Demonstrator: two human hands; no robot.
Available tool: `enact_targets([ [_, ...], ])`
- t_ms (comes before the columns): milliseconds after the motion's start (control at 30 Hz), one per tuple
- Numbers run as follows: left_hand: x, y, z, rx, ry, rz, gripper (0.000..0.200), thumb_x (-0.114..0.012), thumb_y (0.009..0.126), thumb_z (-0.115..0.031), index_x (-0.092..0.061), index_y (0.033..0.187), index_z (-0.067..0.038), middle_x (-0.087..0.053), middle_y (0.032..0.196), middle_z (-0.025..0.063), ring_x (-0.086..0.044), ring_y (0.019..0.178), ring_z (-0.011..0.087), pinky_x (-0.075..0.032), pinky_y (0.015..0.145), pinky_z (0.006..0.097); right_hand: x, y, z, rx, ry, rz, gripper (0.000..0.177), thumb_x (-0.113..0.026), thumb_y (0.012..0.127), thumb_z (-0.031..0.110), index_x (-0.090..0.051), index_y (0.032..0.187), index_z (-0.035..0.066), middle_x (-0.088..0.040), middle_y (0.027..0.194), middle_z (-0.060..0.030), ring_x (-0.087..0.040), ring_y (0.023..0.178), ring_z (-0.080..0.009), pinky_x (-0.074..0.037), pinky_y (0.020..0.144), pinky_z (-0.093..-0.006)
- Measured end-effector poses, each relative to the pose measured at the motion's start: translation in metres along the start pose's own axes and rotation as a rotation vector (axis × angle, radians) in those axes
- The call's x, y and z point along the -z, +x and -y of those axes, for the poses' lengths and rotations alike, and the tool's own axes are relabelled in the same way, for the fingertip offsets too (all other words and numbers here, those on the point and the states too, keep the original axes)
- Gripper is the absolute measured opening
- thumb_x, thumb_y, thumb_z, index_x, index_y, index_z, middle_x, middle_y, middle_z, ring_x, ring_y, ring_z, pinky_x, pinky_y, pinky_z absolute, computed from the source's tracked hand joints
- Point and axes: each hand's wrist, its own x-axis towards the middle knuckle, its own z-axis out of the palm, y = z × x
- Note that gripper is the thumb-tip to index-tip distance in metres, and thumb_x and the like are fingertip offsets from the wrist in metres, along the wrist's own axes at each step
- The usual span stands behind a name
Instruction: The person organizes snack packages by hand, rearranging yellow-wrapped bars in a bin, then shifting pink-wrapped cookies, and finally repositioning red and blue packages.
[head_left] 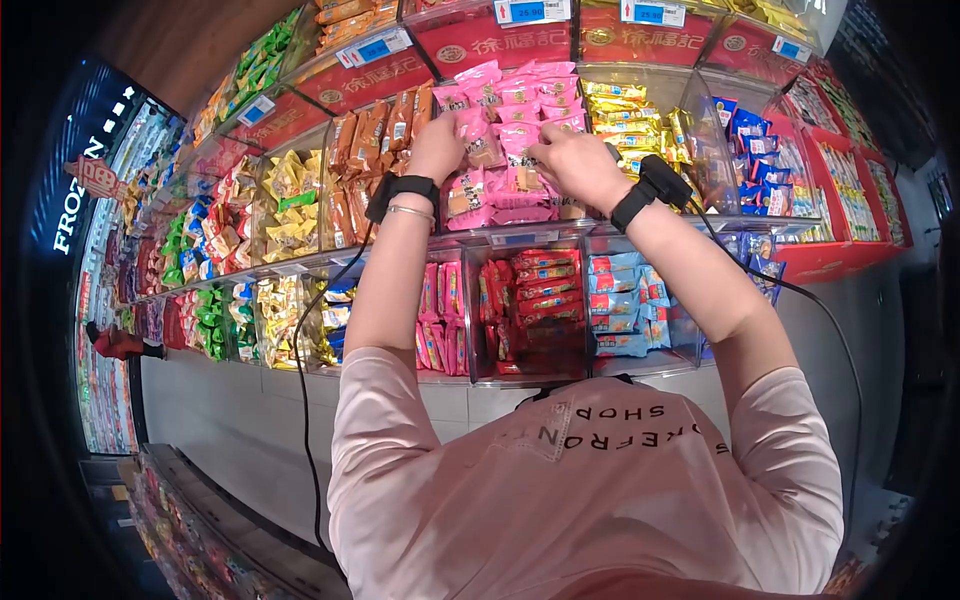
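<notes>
Pink packets fill a clear bin, with brown packets to its left, yellow packets to its right and red packets below. At the bin, the left hand and half-curled right hand touch pink packets; I cannot tell how open the left is or if either grips.

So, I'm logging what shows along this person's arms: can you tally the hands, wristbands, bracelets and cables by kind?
Hands: 2 (left hand and right hand, both at the pink packets)
Black wristbands: 2
Bracelet: 1
Black cables: 2
Total: 7
</notes>
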Motion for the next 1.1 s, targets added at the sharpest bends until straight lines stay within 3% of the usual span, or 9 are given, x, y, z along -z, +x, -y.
enact_targets([
  [167,-0.014,-0.002,-0.009,0.084,-0.028,-0.202,0.019,-0.058,0.087,-0.017,-0.059,0.095,0.0,-0.065,0.082,0.0215,-0.066,0.079,0.0377,-0.051,0.071,0.0447,0.001,0.002,-0.002,-0.019,-0.004,0.012,0.009,-0.059,0.079,0.017,-0.063,0.079,0.008,-0.058,0.086,-0.014,-0.064,0.074,-0.0322,-0.052,0.064,-0.0447],
  [267,-0.005,-0.009,-0.01,0.135,-0.411,0.077,0.039,-0.066,0.081,-0.025,-0.057,0.109,0.001,-0.063,0.107,0.0265,-0.061,0.099,0.0411,-0.048,0.082,0.0469,0.001,0.0,-0.001,-0.015,0.001,0.001,0.009,-0.06,0.078,0.016,-0.062,0.079,0.008,-0.058,0.086,-0.0141,-0.064,0.074,-0.0324,-0.051,0.063,-0.0451],
  [300,0.004,-0.015,-0.018,0.094,-0.235,0.149,0.05,-0.073,0.075,-0.026,-0.056,0.113,0.0,-0.058,0.116,0.0268,-0.059,0.105,0.0399,-0.048,0.085,0.0436,0.001,0.0,-0.001,-0.015,0.007,-0.005,0.009,-0.06,0.078,0.016,-0.062,0.079,0.008,-0.058,0.086,-0.0142,-0.064,0.074,-0.0326,-0.051,0.063,-0.0452],
  [600,-0.02,-0.017,-0.037,0.221,-0.026,-0.069,0.051,-0.077,0.071,-0.015,-0.051,0.113,-0.001,-0.053,0.116,0.0272,-0.058,0.104,0.043,-0.048,0.087,0.0456,-0.002,0.001,0.0,0.005,0.01,0.005,0.008,-0.061,0.077,0.015,-0.062,0.078,0.007,-0.058,0.085,-0.0144,-0.064,0.074,-0.0332,-0.051,0.064,-0.046],
  [700,-0.018,-0.018,-0.04,-0.066,-0.033,-0.087,0.049,-0.076,0.075,-0.007,-0.051,0.117,-0.003,-0.06,0.113,0.0159,-0.061,0.099,0.0312,-0.048,0.084,0.039,0.001,0.003,-0.002,-0.012,-0.007,0.006,0.008,-0.061,0.077,0.015,-0.062,0.078,0.007,-0.058,0.085,-0.0145,-0.064,0.074,-0.033,-0.052,0.064,-0.0455],
  [833,-0.026,-0.002,-0.008,0.078,-0.32,0.005,0.051,-0.078,0.074,-0.007,-0.051,0.117,-0.003,-0.063,0.107,0.0169,-0.063,0.096,0.0288,-0.05,0.082,0.0376,0.0,0.001,0.001,0.002,-0.032,-0.009,0.008,-0.06,0.078,0.015,-0.062,0.08,0.007,-0.058,0.084,-0.0141,-0.064,0.074,-0.0321,-0.052,0.064,-0.0444],
  [967,-0.013,-0.007,-0.016,0.046,-0.181,0.037,0.053,-0.077,0.075,-0.009,-0.051,0.121,-0.004,-0.063,0.108,0.0168,-0.064,0.093,0.0277,-0.052,0.08,0.0373,0.0,0.001,0.001,0.001,-0.053,0.019,0.009,-0.059,0.078,0.015,-0.063,0.081,0.007,-0.059,0.084,-0.0139,-0.065,0.075,-0.0318,-0.052,0.064,-0.0441],
  [1033,0.0,-0.013,-0.021,-0.022,-0.151,-0.032,0.055,-0.076,0.075,-0.016,-0.052,0.122,-0.001,-0.061,0.115,0.022,-0.06,0.106,0.0373,-0.047,0.09,0.0408,0.001,0.002,0.002,-0.005,-0.049,0.028,0.009,-0.059,0.078,0.015,-0.063,0.08,0.007,-0.059,0.084,-0.0139,-0.065,0.075,-0.0316,-0.052,0.064,-0.0439],
  [1100,0.021,-0.021,-0.021,-0.042,-0.12,-0.071,0.054,-0.076,0.075,-0.017,-0.054,0.121,0.0,-0.062,0.114,0.0216,-0.061,0.103,0.0364,-0.048,0.089,0.0406,-0.001,0.0,0.001,-0.024,-0.044,0.036,0.009,-0.059,0.078,0.015,-0.063,0.08,0.007,-0.059,0.084,-0.0138,-0.065,0.076,-0.0315,-0.052,0.064,-0.0437],
])
